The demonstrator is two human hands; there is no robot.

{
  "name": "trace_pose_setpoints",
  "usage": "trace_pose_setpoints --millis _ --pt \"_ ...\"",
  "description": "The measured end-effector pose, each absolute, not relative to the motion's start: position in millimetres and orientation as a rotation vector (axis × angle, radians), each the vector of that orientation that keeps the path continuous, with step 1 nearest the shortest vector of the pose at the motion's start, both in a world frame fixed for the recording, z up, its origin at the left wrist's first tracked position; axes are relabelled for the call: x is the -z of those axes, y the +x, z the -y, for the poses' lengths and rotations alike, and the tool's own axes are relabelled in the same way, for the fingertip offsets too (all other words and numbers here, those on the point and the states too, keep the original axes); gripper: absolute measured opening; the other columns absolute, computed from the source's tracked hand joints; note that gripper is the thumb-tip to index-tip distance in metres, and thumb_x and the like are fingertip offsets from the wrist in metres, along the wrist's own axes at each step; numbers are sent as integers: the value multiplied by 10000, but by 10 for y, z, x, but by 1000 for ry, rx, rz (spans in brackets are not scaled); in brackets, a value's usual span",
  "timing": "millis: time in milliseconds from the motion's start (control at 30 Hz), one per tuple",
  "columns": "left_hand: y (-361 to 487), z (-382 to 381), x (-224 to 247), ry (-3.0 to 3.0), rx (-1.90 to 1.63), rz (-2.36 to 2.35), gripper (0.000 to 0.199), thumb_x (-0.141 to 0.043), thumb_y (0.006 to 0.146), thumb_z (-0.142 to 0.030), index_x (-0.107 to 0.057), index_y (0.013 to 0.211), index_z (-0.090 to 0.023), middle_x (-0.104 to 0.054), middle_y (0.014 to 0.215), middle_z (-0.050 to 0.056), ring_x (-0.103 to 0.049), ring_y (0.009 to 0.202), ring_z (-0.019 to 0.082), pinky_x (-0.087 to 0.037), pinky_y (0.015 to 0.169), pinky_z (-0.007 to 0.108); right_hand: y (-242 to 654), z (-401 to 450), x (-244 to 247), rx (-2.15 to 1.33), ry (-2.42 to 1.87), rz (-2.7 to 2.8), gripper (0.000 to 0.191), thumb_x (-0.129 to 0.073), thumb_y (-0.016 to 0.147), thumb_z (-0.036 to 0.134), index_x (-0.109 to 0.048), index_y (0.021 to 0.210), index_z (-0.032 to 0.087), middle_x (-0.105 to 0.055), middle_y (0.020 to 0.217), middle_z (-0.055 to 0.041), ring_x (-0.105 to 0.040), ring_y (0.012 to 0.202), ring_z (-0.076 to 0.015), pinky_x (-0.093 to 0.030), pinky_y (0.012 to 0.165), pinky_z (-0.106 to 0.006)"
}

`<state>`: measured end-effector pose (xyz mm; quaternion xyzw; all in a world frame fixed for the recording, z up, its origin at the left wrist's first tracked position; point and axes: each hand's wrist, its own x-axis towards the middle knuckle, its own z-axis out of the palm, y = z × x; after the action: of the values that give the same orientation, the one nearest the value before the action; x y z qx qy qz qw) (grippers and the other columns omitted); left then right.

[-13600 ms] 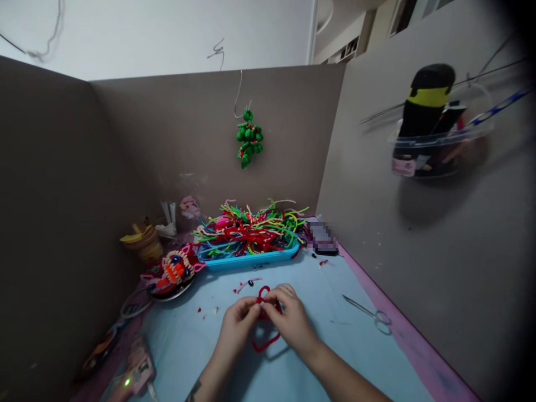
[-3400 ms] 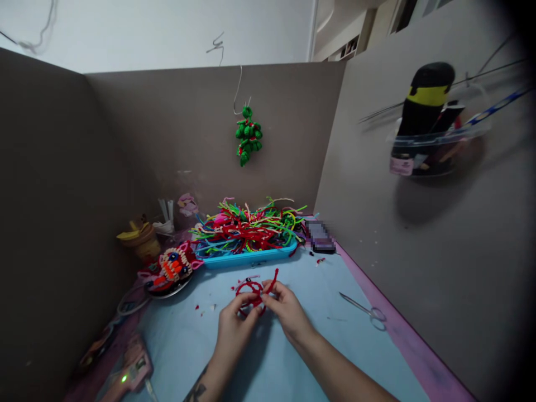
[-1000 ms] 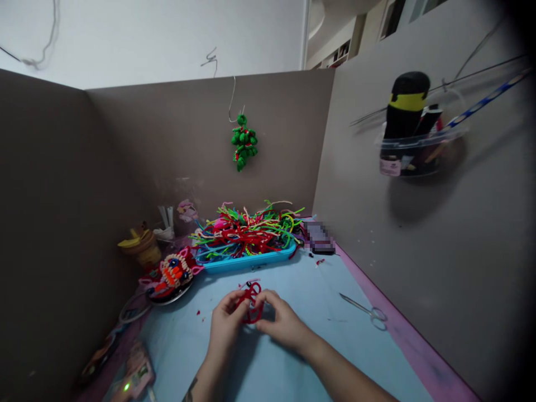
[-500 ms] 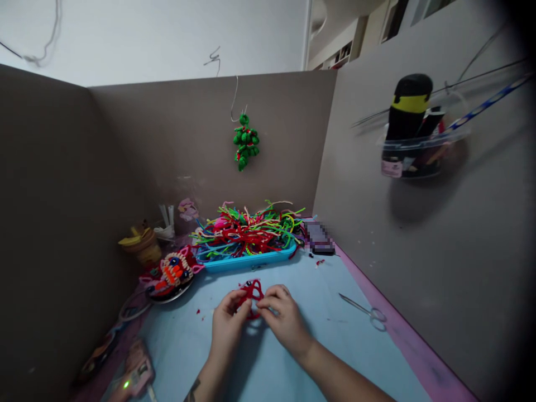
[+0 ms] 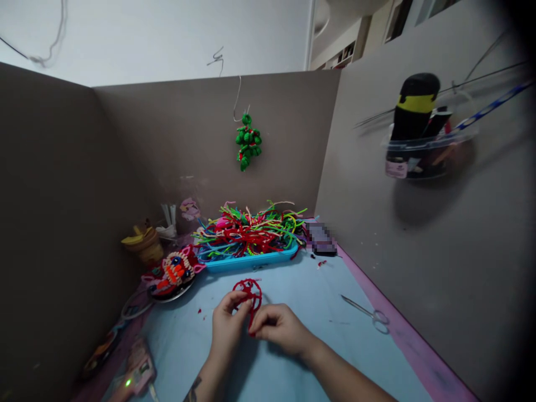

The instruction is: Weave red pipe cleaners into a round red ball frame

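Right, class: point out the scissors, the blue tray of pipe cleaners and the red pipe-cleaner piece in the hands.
scissors [image 5: 368, 312]: head view, on the blades near the pivot.
blue tray [image 5: 251, 261]: head view, on its front wall.
red pipe-cleaner piece [image 5: 248, 288]: head view, on the looped top.

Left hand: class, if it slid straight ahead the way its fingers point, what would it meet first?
Past the red loop that the left hand pinches, probably the blue tray of pipe cleaners. The mat between them looks bare, though depth is hard to judge.
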<state>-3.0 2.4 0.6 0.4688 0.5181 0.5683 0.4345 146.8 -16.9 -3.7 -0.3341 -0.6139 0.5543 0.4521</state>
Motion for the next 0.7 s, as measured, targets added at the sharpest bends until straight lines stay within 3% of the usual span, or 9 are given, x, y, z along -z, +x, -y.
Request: trace_pose_setpoints --millis 100,200,367,500,700 --pt "-29 -32 14 1160 -1417 -1286 184 -759 612 -269 -701 744 -155 -730 747 65 -668 727 209 -525 708 316 1500 123 61 -1543 -776 1414 268 -734 727 462 -735 724 194 -719 717 -34 -654 661 -169 -499 672 -297" --pt "-13 -31 22 1141 -1370 -1259 222 -768 608 -285 -701 772 -151 -729 740 66 -664 702 207 -524 689 318 1521 53 106 -1351 -899 1319 335 -650 792 512 -701 765 182 -677 695 -27 -596 596 -144 -469 604 -270" --pt "28 0 0 1139 -1301 -1233 243 -781 586 -282 -707 776 -151 -742 772 80 -677 743 230 -531 723 344 1559 -7 111 -782 -1118 1405 83 -645 802 257 -700 829 201 -642 810 -41 -595 761 -186 -467 688 -287" --pt "51 31 -21 1190 -1283 -1234 210 -773 587 -265 -715 757 -156 -744 769 82 -683 752 240 -532 753 362 1564 13 90 -628 -1144 1556 115 -607 796 143 -700 816 208 -637 821 -43 -597 847 -202 -461 767 -305" --pt "50 48 -13 1222 -1280 -1244 201 -758 605 -265 -723 768 -154 -749 780 90 -686 757 248 -537 750 375 1544 42 103 -521 -1191 1653 162 -565 817 113 -695 799 207 -631 807 -41 -583 839 -197 -452 777 -310"
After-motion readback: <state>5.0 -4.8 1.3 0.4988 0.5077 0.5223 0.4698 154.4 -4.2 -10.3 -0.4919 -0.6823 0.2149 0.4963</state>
